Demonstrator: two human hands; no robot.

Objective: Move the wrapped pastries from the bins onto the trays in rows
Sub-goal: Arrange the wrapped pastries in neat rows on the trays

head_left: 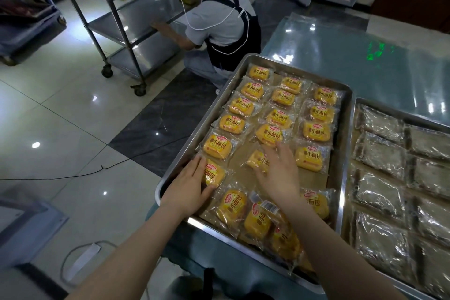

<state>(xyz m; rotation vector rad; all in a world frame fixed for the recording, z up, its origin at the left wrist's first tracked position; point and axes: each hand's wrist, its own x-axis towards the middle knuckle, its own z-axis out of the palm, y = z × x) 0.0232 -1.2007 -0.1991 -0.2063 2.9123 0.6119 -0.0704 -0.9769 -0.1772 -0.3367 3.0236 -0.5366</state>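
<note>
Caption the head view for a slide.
Left hand and right hand touch wrapped pastries lined in rows on a steel tray.

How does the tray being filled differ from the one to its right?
The left tray holds yellow-labelled packets; the right tray holds clear-wrapped dark ones. The left tray shows bare paper and a loose pile at its near end; the right tray looks packed edge to edge. Both are steel, paper-lined.
</note>
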